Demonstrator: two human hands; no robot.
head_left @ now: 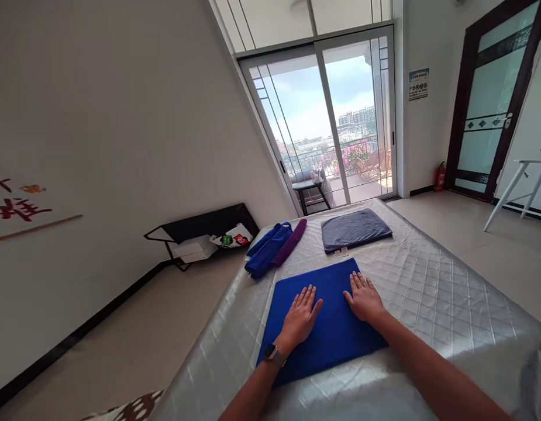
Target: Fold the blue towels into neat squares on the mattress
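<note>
A blue cloth [329,333], folded into a flat rectangle, lies on the quilted silver mattress [428,292]. My left hand [300,316] rests flat on its left half, fingers stretched out and a watch on the wrist. Along the cloth's right edge my right hand [363,297] lies palm down, fingers extended. Neither hand grips anything. Beyond the blue cloth is a folded grey towel [355,229] with white tags at its near edge. To the far left lie narrow folded blue cloths [270,248] beside a purple rolled cloth [290,242].
Left of the mattress stands a low black rack [204,225] with a white box [195,248] and a printed bag. A dark stool [309,186] is by the sliding glass door [340,117]. At right are a white-legged table [507,196] and a fire extinguisher [440,177].
</note>
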